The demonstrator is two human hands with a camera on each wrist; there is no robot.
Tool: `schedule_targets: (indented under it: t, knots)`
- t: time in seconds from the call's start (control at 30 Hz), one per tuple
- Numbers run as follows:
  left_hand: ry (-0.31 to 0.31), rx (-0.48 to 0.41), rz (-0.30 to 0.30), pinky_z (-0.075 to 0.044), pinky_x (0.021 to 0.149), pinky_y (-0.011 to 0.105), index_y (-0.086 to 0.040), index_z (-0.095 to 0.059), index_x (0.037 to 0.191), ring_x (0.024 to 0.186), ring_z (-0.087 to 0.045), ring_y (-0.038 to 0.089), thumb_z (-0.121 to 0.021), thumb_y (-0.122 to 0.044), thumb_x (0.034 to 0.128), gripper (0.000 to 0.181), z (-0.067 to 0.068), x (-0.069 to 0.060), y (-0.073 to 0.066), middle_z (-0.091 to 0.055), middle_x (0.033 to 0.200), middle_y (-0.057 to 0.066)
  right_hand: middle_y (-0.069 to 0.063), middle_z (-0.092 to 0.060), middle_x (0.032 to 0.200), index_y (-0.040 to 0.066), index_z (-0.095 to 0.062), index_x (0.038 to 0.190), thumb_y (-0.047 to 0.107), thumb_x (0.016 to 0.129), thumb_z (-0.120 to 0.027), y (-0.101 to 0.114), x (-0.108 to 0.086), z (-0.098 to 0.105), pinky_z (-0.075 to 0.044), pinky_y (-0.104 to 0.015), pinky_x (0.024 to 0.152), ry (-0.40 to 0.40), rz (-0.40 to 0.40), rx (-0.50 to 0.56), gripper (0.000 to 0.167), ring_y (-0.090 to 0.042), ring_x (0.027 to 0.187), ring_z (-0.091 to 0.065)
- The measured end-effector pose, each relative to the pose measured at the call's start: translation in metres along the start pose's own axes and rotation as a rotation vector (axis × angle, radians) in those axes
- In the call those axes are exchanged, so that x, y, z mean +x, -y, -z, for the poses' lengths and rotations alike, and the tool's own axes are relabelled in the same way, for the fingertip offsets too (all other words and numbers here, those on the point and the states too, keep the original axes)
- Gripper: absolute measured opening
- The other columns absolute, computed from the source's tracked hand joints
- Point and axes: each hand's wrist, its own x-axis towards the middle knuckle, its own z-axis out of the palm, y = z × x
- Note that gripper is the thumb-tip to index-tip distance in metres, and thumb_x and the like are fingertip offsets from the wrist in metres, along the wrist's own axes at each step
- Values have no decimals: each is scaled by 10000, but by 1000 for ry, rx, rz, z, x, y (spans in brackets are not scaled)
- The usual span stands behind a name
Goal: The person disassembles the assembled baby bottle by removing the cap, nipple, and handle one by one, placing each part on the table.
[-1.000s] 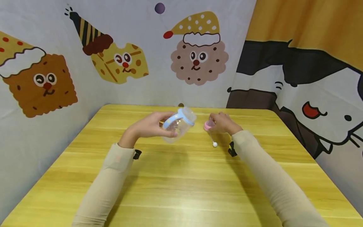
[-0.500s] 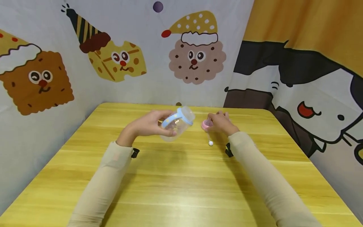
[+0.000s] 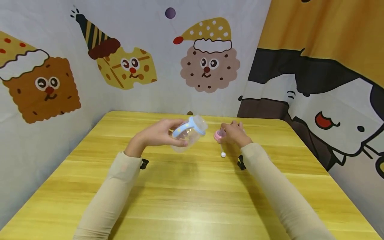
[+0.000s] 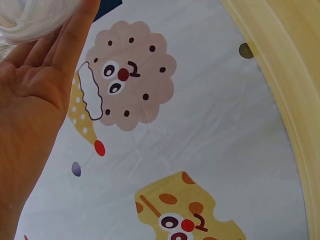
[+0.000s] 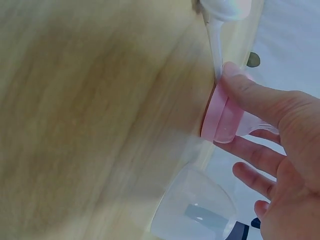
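My left hand [image 3: 163, 133] holds a clear baby bottle [image 3: 187, 136] with pale blue handles [image 3: 182, 128], fingers and thumb around its body. The bottle tilts, with its neck toward the upper right. In the left wrist view only the bottle's clear end [image 4: 37, 22] shows, above the palm. Thumb and fingers of my right hand [image 3: 235, 133] pinch a pink bottle collar [image 5: 220, 115] with a clear teat. A thin straw hangs from the collar, ending in a white ball [image 3: 223, 155]. Bottle and collar are a short gap apart, both above the table.
A translucent dome-shaped cover [image 5: 195, 205] stands on the wooden table [image 3: 192, 196] near the right hand. In the head view that hand hides it. Behind the table hangs a cartoon-printed cloth [image 3: 168, 96], close along the back edge.
The white ball on the straw has swung slightly left under the pink collar. Both hands keep nearly the same places and grips; the head view shifts a little.
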Motion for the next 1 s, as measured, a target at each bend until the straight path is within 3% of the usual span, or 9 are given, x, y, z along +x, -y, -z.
schedule_targets:
  t: [0.1, 0.2, 0.27, 0.5, 0.73, 1.0]
  knots:
    - [1, 10, -6, -602, 876, 423, -153, -586, 1451, 1006, -683, 216, -837, -323, 908, 623, -2, 1, 1, -720, 1160, 60, -120, -743, 1056, 70, -653, 1338, 319, 877, -879, -1, 0, -3, -257, -549, 1016, -1, -8, -5, 571, -394, 1244, -465]
    - [-1, 7, -9, -604, 870, 417, -125, -599, 1431, 1016, -680, 222, -844, -311, 901, 613, -3, 1, 1, -719, 1171, 93, -175, -745, 1202, 23, -493, 1553, 345, 893, -862, -3, -3, -5, -233, -587, 1070, 6, -14, -12, 823, -420, 1340, -434]
    - [-3, 3, -9, -604, 873, 417, -119, -603, 1430, 1032, -679, 230, -848, -305, 896, 616, -4, 0, 1, -717, 1184, 108, -200, -715, 1303, -5, -378, 1617, 376, 908, -842, -6, -5, -5, -204, -611, 1097, 8, -19, 0, 929, -439, 1398, -397]
    - [-9, -5, -18, -604, 890, 413, -166, -584, 1459, 1021, -688, 227, -853, -295, 903, 631, 0, -1, -1, -721, 1187, 108, -259, -585, 1489, -53, -347, 1613, 362, 1041, -691, -2, -13, 14, -108, -674, 1130, -42, 26, 41, 785, -492, 1503, -272]
    - [-17, 7, 1, -604, 894, 444, -128, -597, 1438, 1044, -684, 220, -859, -308, 890, 633, 1, -3, -2, -720, 1201, 87, -247, -586, 1488, -33, -408, 1591, 363, 1017, -718, 0, -13, 27, -62, -673, 1157, -93, 58, 50, 763, -487, 1487, -285]
    - [-43, 8, -20, -598, 905, 457, -158, -604, 1429, 1048, -686, 220, -864, -305, 888, 618, 0, -4, -4, -723, 1189, 59, -231, -589, 1484, 7, -515, 1536, 304, 1035, -681, 1, -15, 32, -52, -673, 1140, -243, 75, 189, 605, -470, 1485, -295]
